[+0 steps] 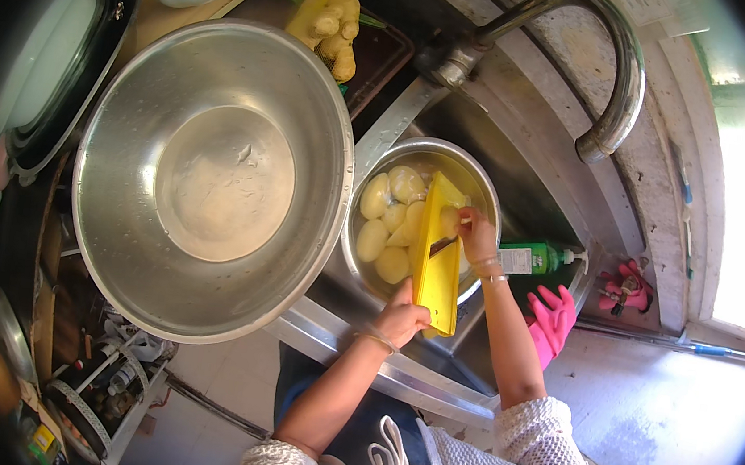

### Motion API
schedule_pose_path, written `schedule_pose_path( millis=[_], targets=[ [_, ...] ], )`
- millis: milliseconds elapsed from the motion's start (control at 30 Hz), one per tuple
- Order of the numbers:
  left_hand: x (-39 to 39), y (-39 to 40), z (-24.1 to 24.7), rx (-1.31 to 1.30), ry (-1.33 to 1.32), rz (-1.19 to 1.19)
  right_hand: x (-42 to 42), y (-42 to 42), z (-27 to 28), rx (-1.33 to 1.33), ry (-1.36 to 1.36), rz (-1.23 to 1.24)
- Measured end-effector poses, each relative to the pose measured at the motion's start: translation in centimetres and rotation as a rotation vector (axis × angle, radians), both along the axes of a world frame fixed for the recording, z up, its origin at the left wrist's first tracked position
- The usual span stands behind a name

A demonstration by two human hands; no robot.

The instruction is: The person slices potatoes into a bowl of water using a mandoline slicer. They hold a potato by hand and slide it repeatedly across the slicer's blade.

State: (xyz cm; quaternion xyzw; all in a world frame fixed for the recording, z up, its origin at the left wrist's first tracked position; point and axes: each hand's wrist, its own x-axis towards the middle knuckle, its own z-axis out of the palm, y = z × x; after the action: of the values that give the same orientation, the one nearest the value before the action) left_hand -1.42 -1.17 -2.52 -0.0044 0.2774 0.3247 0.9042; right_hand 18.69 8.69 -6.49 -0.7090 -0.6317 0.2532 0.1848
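Note:
My left hand (402, 317) grips the near end of a yellow mandoline slicer (439, 296), which slants over a steel bowl (480, 175). The slicer's diagonal blade (440, 246) faces up about midway along it. Above the blade, the fingers of my right hand (477, 237) press a pale peeled potato (449, 222) against the slicing face. Several whole peeled potatoes (372, 240) lie in water inside the bowl, and the slicer hides some of them. This bowl stands in the sink (516, 209).
A large steel basin (226, 185) with drops of water sits left of the sink. Overhead arches the faucet (630, 76). A green pump bottle (531, 258) and a pink rubber glove (552, 324) lie right of my forearm. Ginger in a net (332, 27) rests behind the basin.

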Motion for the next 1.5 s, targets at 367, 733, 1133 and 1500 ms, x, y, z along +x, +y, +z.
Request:
schedule_pose_path(
  millis=[367,733,1133,1500],
  targets=[
    [-0.5,0.3,0.6,-0.001,-0.035,-0.006,-1.7,-2.2,2.2,0.029,-0.007,0.100],
    [-0.7,-0.4,-0.3,-0.010,0.006,0.015,-5.7,-8.6,10.2,-0.050,0.126,0.130],
    [-1.0,-0.2,0.0,-0.053,0.012,0.042,-5.6,-8.1,9.6,-0.031,0.155,0.163],
    [-0.6,0.2,0.4,-0.061,-0.026,0.048,-1.8,-1.0,1.8,-0.008,0.091,0.083]
  ],
)
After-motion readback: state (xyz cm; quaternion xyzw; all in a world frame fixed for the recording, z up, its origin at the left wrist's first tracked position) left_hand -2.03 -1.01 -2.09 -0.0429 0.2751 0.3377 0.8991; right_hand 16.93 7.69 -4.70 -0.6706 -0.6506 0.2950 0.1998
